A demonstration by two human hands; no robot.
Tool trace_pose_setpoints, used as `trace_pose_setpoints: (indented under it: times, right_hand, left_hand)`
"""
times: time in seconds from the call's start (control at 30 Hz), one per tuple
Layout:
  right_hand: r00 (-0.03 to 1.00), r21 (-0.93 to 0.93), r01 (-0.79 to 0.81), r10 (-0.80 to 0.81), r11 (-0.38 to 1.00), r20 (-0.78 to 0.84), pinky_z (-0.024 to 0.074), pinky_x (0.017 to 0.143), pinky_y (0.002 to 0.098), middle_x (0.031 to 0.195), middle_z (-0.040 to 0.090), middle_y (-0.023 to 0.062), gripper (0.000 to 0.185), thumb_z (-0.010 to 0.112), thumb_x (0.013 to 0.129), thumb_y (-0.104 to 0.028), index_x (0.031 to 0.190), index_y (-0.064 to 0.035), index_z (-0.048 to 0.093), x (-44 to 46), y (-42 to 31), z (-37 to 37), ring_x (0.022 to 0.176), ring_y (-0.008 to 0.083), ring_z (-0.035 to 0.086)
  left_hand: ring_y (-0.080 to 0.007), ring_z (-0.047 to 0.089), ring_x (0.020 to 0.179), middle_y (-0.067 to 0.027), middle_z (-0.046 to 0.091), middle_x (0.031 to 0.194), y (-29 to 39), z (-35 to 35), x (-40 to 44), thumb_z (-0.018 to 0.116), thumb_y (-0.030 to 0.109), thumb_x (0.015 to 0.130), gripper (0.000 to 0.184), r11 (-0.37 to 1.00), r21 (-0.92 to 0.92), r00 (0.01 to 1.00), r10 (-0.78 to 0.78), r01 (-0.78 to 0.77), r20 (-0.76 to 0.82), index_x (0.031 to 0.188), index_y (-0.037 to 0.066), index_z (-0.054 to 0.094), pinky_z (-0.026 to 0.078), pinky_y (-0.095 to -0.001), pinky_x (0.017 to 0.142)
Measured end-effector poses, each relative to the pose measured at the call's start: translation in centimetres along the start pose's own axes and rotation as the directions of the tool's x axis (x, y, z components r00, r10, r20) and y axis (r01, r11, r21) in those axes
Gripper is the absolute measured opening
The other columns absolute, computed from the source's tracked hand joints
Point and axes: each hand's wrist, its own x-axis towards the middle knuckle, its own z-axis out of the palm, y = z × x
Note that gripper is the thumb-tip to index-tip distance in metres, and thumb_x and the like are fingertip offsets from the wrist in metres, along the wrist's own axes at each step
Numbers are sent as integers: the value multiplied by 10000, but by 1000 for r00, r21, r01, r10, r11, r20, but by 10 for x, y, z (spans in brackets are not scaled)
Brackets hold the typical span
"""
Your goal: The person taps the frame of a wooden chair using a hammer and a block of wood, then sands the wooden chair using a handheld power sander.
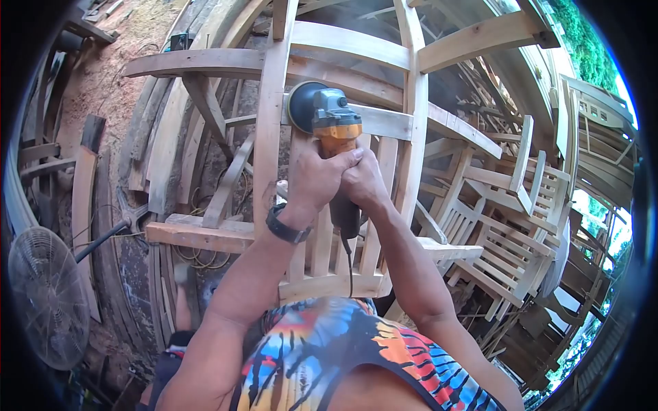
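Both my hands are wrapped round an angle grinder [337, 130] with a grey and orange head. My left hand [317, 179], with a dark watch at its wrist, grips the body from the left. My right hand [365, 179] closes on it from the right, its fingers partly hidden. The grinder's round sanding disc [301, 113] lies at the left end of a crosspiece [387, 124], beside a long upright post [269, 144]. These belong to a bare wooden chair frame [415, 89] in front of me. A power cord [350, 264] hangs from the grinder's rear.
A round fan [48, 298] stands at the lower left. Long planks [161, 164] lie on the dirt ground to the left. Several slatted wooden chair frames [500, 246] are piled at right. Part of another person's leg [183, 301] shows low on the left.
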Motion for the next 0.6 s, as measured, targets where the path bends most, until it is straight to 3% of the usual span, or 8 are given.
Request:
trace_pose_setpoints:
  times: [0.2,0.27,0.33,0.4,0.43,0.5,0.57,0.6]
  right_hand:
    - [1000,-24,-27,27,999,-11,550,888,380,1064,723,178,415,688,860,-181,1219,5,597,-3,0,-15,996,286,716]
    - [996,-150,-44,31,988,-87,567,861,409,1038,736,201,449,705,836,-181,1228,6,588,-7,7,-32,989,327,736]
    - [988,-225,-79,45,971,-150,573,854,419,1032,739,213,466,710,826,-179,1234,7,583,-16,8,-50,989,346,740]
    - [975,-313,-139,73,939,-212,578,859,426,1044,740,237,480,705,809,-153,1242,7,574,-22,11,-71,1002,375,739]
    - [971,-315,-147,77,938,-225,578,859,426,1044,740,237,480,705,809,-153,1242,7,574,-24,13,-82,1002,375,739]
    - [948,-379,-193,72,905,-311,549,876,356,1050,733,164,417,625,839,-69,1249,6,596,-30,17,-101,968,232,711]
    - [935,-387,-213,71,897,-349,555,866,356,1041,736,155,410,623,835,-57,1237,22,591,-35,10,-116,956,226,712]
    - [931,-394,-214,64,894,-360,565,868,391,1033,737,198,418,650,820,-88,1219,18,586,-36,11,-123,983,303,726]
  left_hand:
    - [-181,688,1019,-113,700,1151,-15,15,4,783,120,886,435,988,-103,992,-115,119,46,1262,-28,622,546,-314,927]
    - [-178,691,1008,-109,704,1149,-20,31,4,771,125,900,420,969,-152,979,-182,195,96,1261,-36,629,548,-309,921]
    - [-174,699,998,-101,710,1150,-25,51,3,750,140,927,396,901,-315,936,-211,298,281,1260,-43,641,552,-305,913]
    - [-172,700,1000,-99,710,1153,-29,73,3,745,141,933,396,871,-348,912,-226,347,343,1269,-37,637,553,-304,911]
    - [-170,701,1003,-97,709,1157,-32,83,3,741,143,938,395,842,-377,891,-236,387,386,1277,-30,634,553,-303,909]
    - [-162,702,998,-97,710,1157,-43,108,7,740,143,942,405,817,-427,881,-192,387,432,1293,-23,626,555,-300,896]
    - [-154,687,992,-89,711,1123,-38,129,7,760,133,915,387,763,-489,871,-191,422,452,1251,-17,643,550,-290,880]
    - [-155,685,996,-85,704,1140,-36,133,7,763,138,915,403,756,-478,853,-203,448,480,1264,-15,632,552,-294,885]
